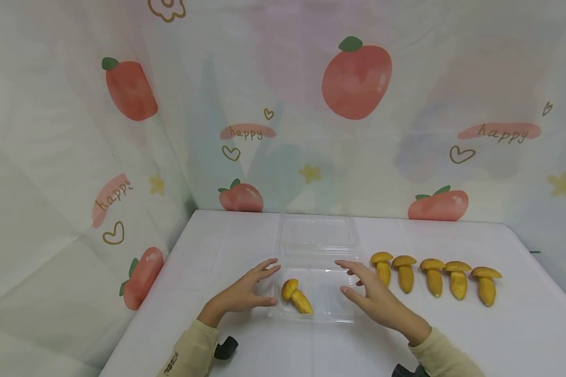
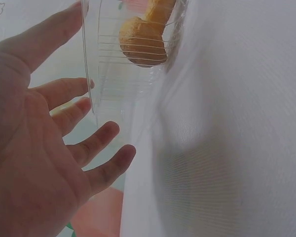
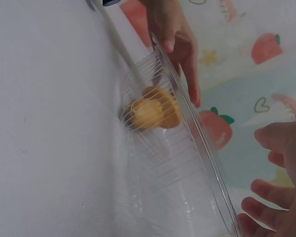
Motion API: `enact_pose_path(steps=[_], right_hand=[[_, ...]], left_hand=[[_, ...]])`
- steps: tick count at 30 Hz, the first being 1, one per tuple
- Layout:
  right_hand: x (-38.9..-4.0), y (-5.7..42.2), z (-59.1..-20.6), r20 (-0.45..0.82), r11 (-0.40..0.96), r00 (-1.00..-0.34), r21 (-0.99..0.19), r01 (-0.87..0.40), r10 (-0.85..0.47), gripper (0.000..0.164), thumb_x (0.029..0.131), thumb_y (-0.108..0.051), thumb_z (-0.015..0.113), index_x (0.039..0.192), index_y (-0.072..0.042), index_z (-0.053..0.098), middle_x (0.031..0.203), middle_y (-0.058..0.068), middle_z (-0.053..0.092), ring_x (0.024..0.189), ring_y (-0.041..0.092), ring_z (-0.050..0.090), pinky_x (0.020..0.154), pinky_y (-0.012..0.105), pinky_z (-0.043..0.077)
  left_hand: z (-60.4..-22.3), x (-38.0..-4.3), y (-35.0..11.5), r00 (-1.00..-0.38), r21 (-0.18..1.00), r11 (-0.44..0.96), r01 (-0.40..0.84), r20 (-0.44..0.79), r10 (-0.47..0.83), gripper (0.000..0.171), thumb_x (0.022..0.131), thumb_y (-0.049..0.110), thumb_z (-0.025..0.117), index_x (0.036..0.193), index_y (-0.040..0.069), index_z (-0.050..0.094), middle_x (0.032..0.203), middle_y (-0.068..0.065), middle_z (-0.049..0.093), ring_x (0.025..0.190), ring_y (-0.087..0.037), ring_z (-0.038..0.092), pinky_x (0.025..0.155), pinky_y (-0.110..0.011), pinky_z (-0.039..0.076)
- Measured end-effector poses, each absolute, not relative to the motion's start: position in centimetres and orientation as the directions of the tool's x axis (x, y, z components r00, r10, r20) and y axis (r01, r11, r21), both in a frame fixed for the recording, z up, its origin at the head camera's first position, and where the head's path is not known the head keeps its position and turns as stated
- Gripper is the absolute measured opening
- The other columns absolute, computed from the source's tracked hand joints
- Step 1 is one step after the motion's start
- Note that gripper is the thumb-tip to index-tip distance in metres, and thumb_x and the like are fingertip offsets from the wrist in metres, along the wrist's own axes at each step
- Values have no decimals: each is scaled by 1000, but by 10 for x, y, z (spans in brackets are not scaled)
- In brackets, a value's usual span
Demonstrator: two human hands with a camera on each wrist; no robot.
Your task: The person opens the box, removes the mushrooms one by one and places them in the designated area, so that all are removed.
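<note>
A clear plastic clamshell box lies on the white table, its lid folded back toward the wall. Inside its left part rests one yellow mushroom, tilted on its side. My left hand is at the box's left rim with fingers spread; in the left wrist view, its thumb and some fingertips meet the rim or overlap it. On the other side, my right hand hovers by the right rim, fingers loosely bent and nothing in them. Whether its fingertips touch the plastic I cannot tell.
Several more yellow mushrooms stand in a row to the right of the box, caps toward the wall. A printed cloth with fruit and hearts hangs behind and at the left. Black wrist gear shows under the left sleeve.
</note>
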State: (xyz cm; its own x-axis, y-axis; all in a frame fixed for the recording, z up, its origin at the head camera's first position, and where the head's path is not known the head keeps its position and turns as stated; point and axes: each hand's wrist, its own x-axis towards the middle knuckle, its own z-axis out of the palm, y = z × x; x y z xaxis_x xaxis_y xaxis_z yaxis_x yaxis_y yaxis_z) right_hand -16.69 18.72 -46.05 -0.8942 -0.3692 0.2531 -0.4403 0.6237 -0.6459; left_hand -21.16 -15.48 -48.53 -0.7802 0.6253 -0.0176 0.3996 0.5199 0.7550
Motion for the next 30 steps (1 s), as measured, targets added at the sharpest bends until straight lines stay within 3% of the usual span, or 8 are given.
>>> enact_pose_path(steps=[12,30], right_hand=[[-169,171,-463,183,591,-893,-693,-414,-411,54,98,-23,66,148,-12,49,145,11,56,121,35,57,94,39,56],[-175,151,-471,190,539,-859,-709,-455,-476,53,99,-18,65,148,-7,47,144,15,55,119,37,58,91,43,56]], left_hand=[[-484,-212,-154,-782,751,528,398,-23,623,82,90,29,77,157,5,35,169,-13,22,155,-40,21,120,-67,26],[-484,-212,-154,-780,754,523,397,-23,625,83,89,28,78,157,7,36,169,-11,22,156,-39,20,121,-66,25]])
